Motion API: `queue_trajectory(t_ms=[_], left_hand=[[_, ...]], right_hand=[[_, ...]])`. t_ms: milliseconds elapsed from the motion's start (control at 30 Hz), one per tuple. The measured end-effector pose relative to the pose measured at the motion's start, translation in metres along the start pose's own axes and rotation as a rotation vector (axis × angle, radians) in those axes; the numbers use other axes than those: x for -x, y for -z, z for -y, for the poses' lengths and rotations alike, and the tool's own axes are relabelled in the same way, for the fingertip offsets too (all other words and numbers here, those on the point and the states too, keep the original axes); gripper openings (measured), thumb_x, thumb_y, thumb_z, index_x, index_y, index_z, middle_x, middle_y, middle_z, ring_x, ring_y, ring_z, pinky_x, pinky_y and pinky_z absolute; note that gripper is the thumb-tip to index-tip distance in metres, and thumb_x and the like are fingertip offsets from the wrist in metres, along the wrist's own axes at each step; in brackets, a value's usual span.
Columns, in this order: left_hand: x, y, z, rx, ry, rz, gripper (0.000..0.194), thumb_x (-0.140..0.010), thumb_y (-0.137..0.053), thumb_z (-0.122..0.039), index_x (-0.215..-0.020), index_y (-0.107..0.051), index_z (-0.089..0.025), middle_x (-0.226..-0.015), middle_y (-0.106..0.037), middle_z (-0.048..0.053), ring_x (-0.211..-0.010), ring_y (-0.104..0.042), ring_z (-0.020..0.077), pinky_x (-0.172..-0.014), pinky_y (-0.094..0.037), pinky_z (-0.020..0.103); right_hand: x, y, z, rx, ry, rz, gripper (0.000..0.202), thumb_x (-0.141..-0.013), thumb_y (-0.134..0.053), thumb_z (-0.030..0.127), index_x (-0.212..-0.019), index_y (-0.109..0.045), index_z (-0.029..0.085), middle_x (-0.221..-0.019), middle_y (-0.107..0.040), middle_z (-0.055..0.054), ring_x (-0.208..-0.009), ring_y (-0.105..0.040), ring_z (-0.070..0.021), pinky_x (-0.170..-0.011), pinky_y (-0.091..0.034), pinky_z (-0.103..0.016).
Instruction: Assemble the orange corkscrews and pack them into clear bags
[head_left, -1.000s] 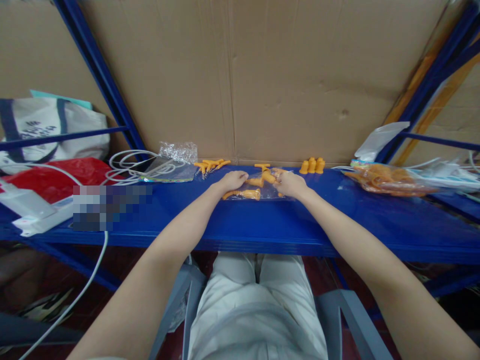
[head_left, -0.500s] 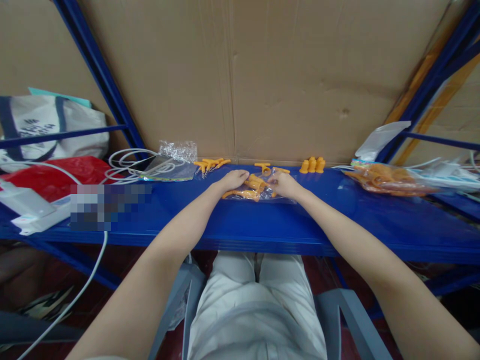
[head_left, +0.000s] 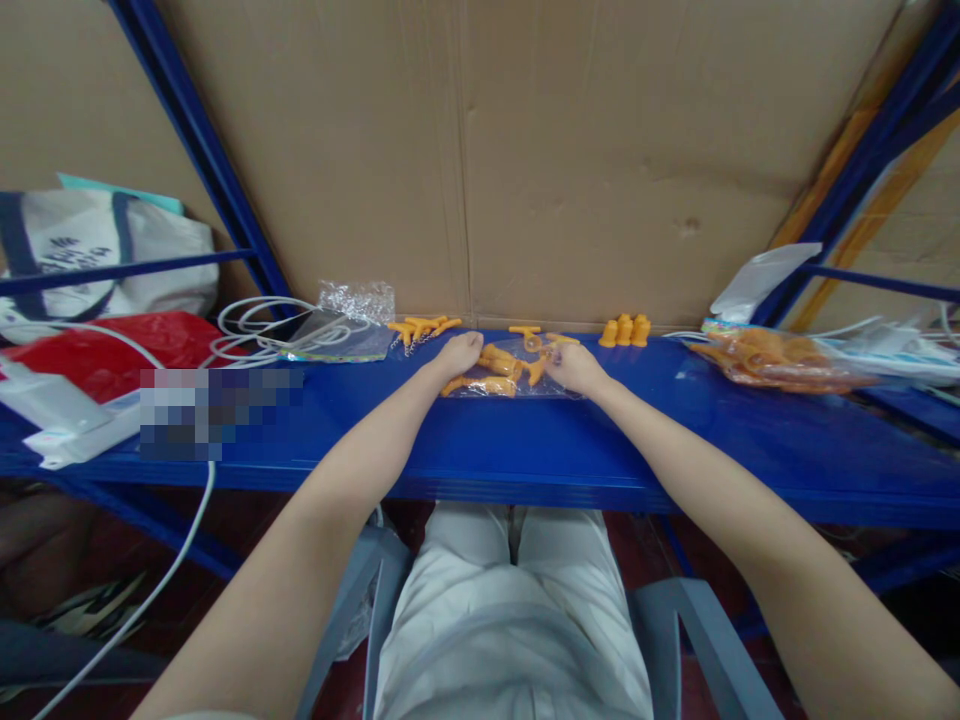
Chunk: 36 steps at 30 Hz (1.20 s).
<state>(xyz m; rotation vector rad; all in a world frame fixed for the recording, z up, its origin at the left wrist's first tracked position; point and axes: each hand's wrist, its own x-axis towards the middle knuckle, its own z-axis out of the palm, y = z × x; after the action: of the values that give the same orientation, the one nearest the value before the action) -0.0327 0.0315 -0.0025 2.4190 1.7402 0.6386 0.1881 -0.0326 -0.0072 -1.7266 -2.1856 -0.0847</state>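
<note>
A clear plastic bag [head_left: 553,388] lies flat on the blue shelf, with orange plastic corkscrew sleeves [head_left: 501,362] and other orange pieces in or on it. My left hand [head_left: 460,353] is closed at the bag's left edge, its fingertips partly hidden. At the right side, my right hand [head_left: 577,368] has its fingers pinched together beside an orange T-shaped corkscrew handle [head_left: 535,371], seemingly gripping it. Just behind the bag is another orange T-shaped handle [head_left: 524,330]. Several orange corkscrews [head_left: 424,327] with metal spirals lie behind my left hand.
Three orange sleeves [head_left: 625,330] stand upright by the cardboard wall [head_left: 570,200]. A bag of orange parts [head_left: 780,360] lies right on the blue shelf [head_left: 525,450]. Left are a coiled white cable [head_left: 255,325], a clear bag [head_left: 341,340], a red bag [head_left: 187,345] and a white power strip [head_left: 82,430].
My left hand has shifted slightly left. The sleeves between my hands have moved a little left, and the T-shaped handle by my right hand is now more plainly visible.
</note>
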Motion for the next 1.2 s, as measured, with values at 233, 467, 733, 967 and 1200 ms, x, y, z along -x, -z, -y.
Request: queue_trajectory(t_ms=[233,467,733,967,1200], left_hand=[[-0.002,0.001,0.002,0.045,-0.004,-0.012,0.048,-0.101,-0.026,-0.024,-0.123,-0.066,-0.01,-0.135,-0.064,0.012,-0.129,-0.055,0.0213,-0.108,-0.041,0.029],[-0.003,-0.002,0.005,0.022,-0.039,-0.003,0.042,-0.096,-0.036,-0.02,-0.126,-0.065,-0.015,-0.135,-0.064,0.008,-0.128,-0.057,0.0196,-0.107,-0.041,0.026],[-0.001,-0.006,0.003,-0.026,-0.103,0.018,0.046,-0.096,-0.036,-0.021,-0.136,-0.057,-0.013,-0.144,-0.057,0.009,-0.135,-0.05,0.0191,-0.114,-0.033,0.026],[0.0,-0.009,-0.004,-0.018,-0.152,0.04,0.049,-0.097,-0.033,-0.022,-0.141,-0.051,-0.009,-0.149,-0.05,0.012,-0.14,-0.044,0.0207,-0.12,-0.027,0.033],[0.0,-0.01,-0.006,0.021,-0.209,0.004,0.047,-0.096,-0.037,-0.022,-0.14,-0.051,-0.012,-0.149,-0.051,0.01,-0.14,-0.044,0.0196,-0.12,-0.027,0.033]], right_hand=[[0.0,-0.003,0.006,-0.188,-0.031,0.012,0.027,-0.087,-0.048,0.018,-0.074,-0.072,0.013,-0.077,-0.072,-0.008,-0.076,-0.066,-0.0187,-0.071,-0.048,-0.026],[0.0,-0.003,0.003,-0.389,0.0,0.024,0.029,-0.077,-0.053,0.007,-0.091,-0.076,0.017,-0.087,-0.074,-0.001,-0.081,-0.066,-0.0155,-0.077,-0.051,-0.026],[-0.002,-0.006,0.004,-0.302,-0.036,-0.007,0.016,-0.074,-0.065,0.014,-0.088,-0.073,0.015,-0.074,-0.069,-0.001,-0.067,-0.062,-0.0131,-0.067,-0.049,-0.024],[-0.002,-0.011,0.004,-0.621,0.167,0.111,0.027,-0.085,-0.061,0.033,-0.075,-0.073,0.012,-0.066,-0.068,-0.004,-0.061,-0.059,-0.013,-0.063,-0.048,-0.025],[-0.001,-0.014,0.002,-0.669,0.227,0.206,0.028,-0.085,-0.061,0.025,-0.106,-0.077,0.014,-0.091,-0.076,-0.007,-0.075,-0.066,-0.0144,-0.074,-0.053,-0.028]])
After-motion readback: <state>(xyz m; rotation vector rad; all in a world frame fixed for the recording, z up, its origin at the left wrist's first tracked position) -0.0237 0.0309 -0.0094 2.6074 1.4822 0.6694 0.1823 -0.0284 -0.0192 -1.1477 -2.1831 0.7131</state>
